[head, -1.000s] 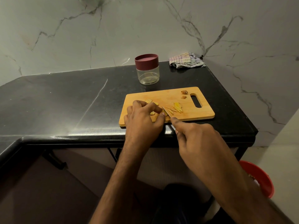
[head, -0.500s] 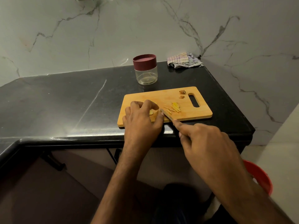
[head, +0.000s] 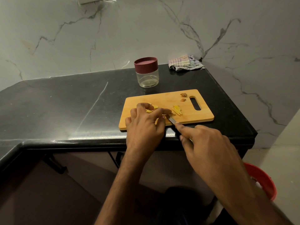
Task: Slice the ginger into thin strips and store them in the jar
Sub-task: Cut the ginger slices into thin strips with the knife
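A wooden cutting board [head: 191, 116] lies near the counter's front edge. My left hand [head: 146, 122] rests on the board, its curled fingers holding down yellow ginger slices [head: 153, 108]. My right hand [head: 206, 143] grips a knife [head: 172, 120], index finger stretched along its spine, the blade low on the board beside my left fingertips. A small heap of cut ginger strips [head: 177, 109] lies just right of the blade. Two brown ginger scraps [head: 183, 96] sit by the board's handle slot. The clear jar [head: 146, 72] with a maroon lid stands closed behind the board.
A striped cloth [head: 185, 63] is bunched at the back right corner of the black counter [head: 65, 108]. A red bucket [head: 261, 181] stands on the floor to the right, below the counter. Marble walls close in the back and right.
My left hand's fingers have spread and reached right toward the strips. The knife blade has stayed low beside them. The camera has shifted slightly.
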